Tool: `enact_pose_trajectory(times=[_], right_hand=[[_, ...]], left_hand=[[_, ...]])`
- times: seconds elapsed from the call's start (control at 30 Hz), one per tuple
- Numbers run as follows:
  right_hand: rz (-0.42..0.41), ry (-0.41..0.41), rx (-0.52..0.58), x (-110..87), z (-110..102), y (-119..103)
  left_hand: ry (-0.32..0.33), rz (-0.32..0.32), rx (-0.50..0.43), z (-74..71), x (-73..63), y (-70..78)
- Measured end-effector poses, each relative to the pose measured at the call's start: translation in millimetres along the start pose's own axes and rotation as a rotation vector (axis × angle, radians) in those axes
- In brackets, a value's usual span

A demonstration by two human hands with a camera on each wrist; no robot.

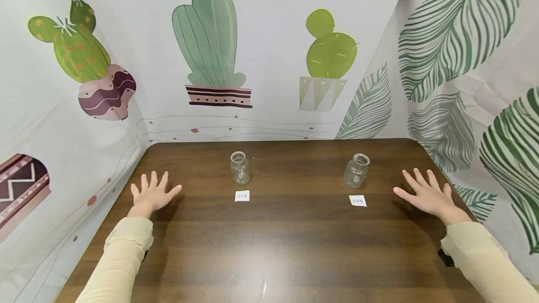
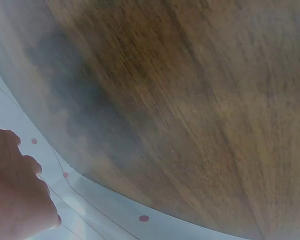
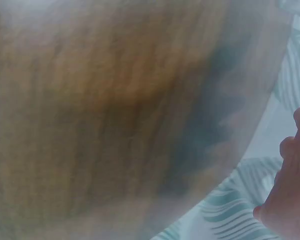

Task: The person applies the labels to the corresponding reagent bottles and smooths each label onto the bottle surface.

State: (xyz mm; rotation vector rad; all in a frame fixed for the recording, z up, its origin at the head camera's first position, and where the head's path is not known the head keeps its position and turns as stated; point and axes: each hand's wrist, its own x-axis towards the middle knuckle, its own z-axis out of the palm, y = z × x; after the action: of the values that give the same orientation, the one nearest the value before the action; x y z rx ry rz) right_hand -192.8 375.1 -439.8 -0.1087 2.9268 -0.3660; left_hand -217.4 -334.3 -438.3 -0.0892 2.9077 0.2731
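Note:
With fingers spread, my left hand (image 1: 153, 194) hovers over the left side of the brown wooden table (image 1: 269, 233), holding nothing. Its counterpart, my right hand (image 1: 429, 196), is spread the same way over the right side. Between them stand two clear glass jars without lids, one glass jar (image 1: 240, 169) left of centre and another glass jar (image 1: 356, 172) nearer my right hand. Both jars are upright and apart from the hands. In the left wrist view the left hand (image 2: 17, 185) shows at the edge; the right wrist view catches the right hand (image 3: 290, 185).
A small white printed label (image 1: 242, 196) lies in front of the left jar, and a similar label (image 1: 358, 200) in front of the right one. White cloth with cactus prints (image 1: 214, 36) hangs behind the table; leaf-patterned cloth (image 1: 459, 36) hangs at the right.

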Motion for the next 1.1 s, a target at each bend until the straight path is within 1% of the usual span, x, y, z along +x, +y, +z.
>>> enact_pose_trajectory(times=[0.1, 0.23, 0.4, 0.57, 0.77, 0.93, 1.1], right_hand=[[-0.026, 0.019, -0.014, 2.1, -4.1, -7.8], [-0.071, 0.059, -0.036, 3.2, -7.6, -21.0], [-0.130, 0.111, -0.052, 4.4, -13.1, -44.0], [-0.193, 0.151, -0.071, 7.2, -15.9, -67.8], [-0.279, 0.160, -0.083, 12.2, -11.7, -100.5], [-0.361, 0.135, -0.091, 18.0, -4.7, -130.2], [-0.443, 0.137, -0.106, 24.6, 3.6, -158.7]], left_hand=[[0.002, 0.006, 0.006, 0.8, 0.2, 0.0], [0.010, 0.020, 0.017, 2.2, 0.1, 4.4], [0.025, 0.046, 0.036, 3.0, 0.3, 15.6], [0.048, 0.086, 0.050, 4.8, 0.1, 29.3], [0.081, 0.141, 0.038, 6.3, -3.4, 49.6], [0.092, 0.181, 0.028, 12.4, -4.0, 64.0], [0.124, 0.230, 0.015, 17.5, -5.4, 78.2]])
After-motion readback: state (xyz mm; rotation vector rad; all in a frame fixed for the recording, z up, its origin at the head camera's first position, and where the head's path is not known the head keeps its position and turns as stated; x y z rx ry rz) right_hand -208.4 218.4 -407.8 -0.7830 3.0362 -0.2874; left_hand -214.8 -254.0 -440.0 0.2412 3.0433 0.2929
